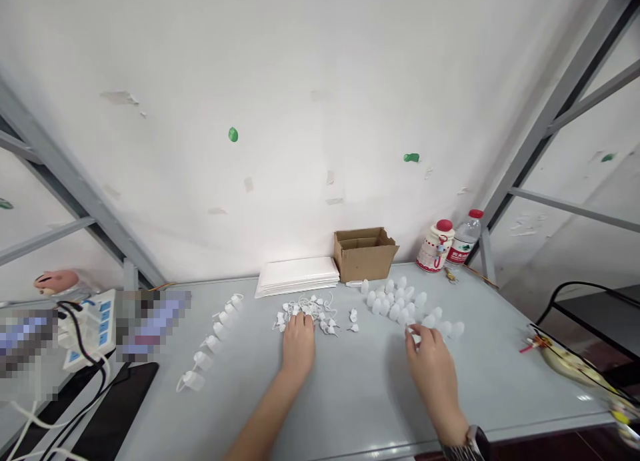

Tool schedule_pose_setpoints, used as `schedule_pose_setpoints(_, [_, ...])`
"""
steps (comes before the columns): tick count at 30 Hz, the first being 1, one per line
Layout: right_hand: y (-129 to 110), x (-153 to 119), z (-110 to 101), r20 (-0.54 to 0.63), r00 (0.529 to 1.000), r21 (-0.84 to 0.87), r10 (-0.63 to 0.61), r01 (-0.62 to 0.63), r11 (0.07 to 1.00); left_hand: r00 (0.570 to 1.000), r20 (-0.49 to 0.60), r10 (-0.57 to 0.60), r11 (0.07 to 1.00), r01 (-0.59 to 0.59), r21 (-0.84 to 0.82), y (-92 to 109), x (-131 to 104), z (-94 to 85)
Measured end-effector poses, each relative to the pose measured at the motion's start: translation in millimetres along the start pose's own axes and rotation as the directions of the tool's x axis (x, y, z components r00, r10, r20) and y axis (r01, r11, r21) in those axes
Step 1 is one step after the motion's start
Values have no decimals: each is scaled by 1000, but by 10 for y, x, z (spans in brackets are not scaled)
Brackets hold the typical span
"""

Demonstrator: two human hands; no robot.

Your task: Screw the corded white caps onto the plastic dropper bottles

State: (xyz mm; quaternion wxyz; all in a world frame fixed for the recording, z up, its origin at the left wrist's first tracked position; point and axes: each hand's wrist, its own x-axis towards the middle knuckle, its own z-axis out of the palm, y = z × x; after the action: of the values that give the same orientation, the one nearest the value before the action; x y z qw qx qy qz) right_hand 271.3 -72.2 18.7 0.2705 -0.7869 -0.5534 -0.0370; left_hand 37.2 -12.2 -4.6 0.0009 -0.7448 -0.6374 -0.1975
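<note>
My left hand point(299, 346) rests at the near edge of a heap of small white caps with thin loops point(316, 306). Its fingers are curled together, and whatever lies under the fingertips is hidden. My right hand point(434, 364) is closed in a pinch on a small white translucent piece point(416, 339), mostly covered by the fingers. Just beyond that hand lies a group of small translucent white containers point(395, 301). On the left of the table, several capped containers with loops point(212, 343) form a slanting row. A few loose caps point(353, 319) lie between the two groups.
Against the wall are a stack of white sheets or envelopes point(299, 276) and an open cardboard box point(367, 262). A decorated jar point(435, 247) and a water bottle point(464, 239) stand at back right. At left are a power strip point(103, 327), cables and a black flat object point(117, 411).
</note>
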Motion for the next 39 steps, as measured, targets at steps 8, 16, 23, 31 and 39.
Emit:
schedule_pose_setpoints(8, [19, 83, 141, 91, 996, -332, 3, 28, 943, 997, 1, -73, 988, 72, -139, -125, 44, -102])
schedule_pose_setpoints(16, [10, 187, 138, 177, 984, -320, -12, 68, 945, 983, -27, -179, 923, 158, -351, -295, 7, -178])
schedule_pose_setpoints(23, [-34, 87, 75, 297, 954, -287, 35, 54, 956, 969, -46, -243, 838, 186, -513, -333, -7, -186])
schedule_pose_setpoints(31, [-266, 43, -153, 445, 895, 47, 42, -70, 996, 927, 71, -368, 581, 289, -761, -351, 33, -279])
schedule_pose_setpoints(39, [-574, -65, -244, 588, 786, 705, -193, -380, 600, 912, 170, -374, 326, 301, -896, -184, 7, -616])
